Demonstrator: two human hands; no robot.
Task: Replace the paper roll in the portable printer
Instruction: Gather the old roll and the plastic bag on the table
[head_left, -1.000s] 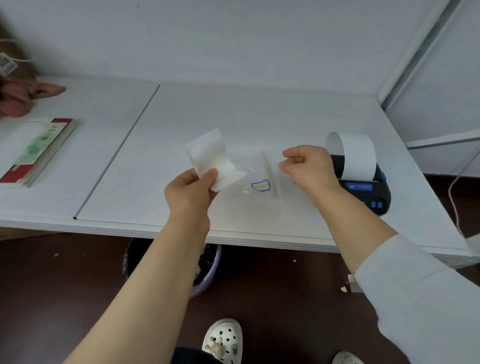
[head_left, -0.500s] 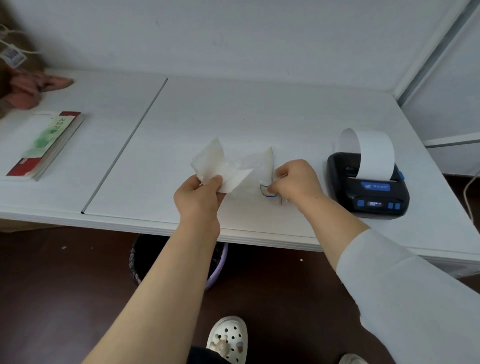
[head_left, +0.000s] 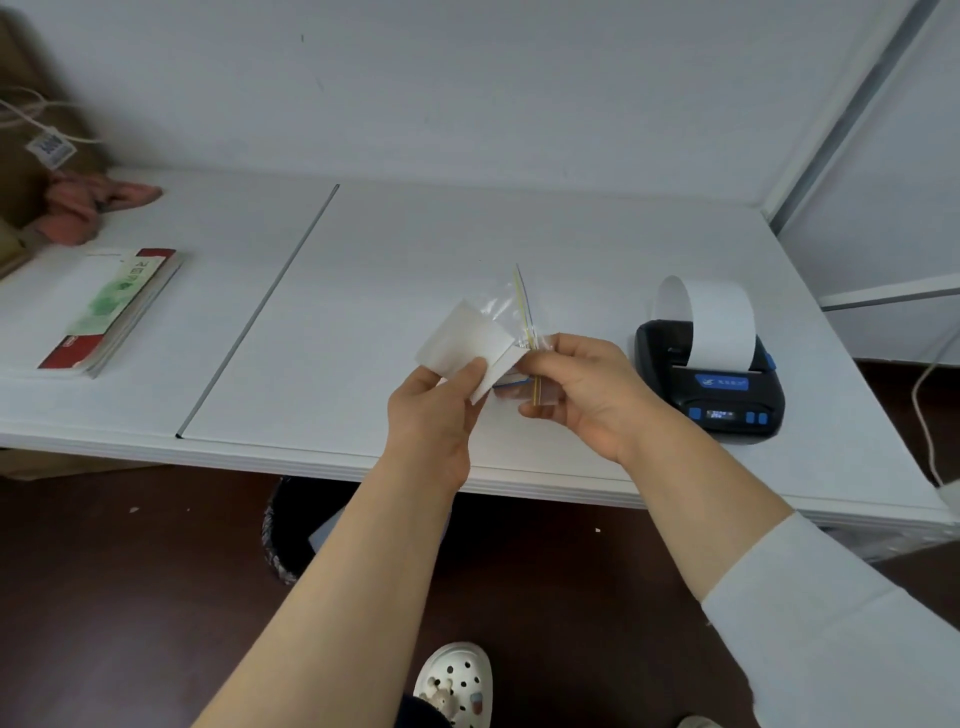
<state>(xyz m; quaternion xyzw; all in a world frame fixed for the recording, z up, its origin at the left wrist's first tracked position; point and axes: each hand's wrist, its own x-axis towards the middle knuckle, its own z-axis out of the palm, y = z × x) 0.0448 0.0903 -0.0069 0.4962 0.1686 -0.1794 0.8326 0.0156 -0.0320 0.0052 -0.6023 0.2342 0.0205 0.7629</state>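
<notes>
**Fresh paper curls from printer as loose strip is bagged**

White table (head_left: 467, 249) carried the portable printer (head_left: 711, 384), paper roll (head_left: 711, 317) arching from it. Left hand (head_left: 436, 410) pinched a flimsy paper strip (head_left: 462, 338); right hand (head_left: 587, 389) gripped a limp plastic bag (head_left: 511, 306), best held by its edges.

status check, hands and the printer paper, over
Left hand pinching a loose white paper strip. Right hand holding a clear zip bag. Printer on table, paper curling out. Nothing in the way.
</notes>
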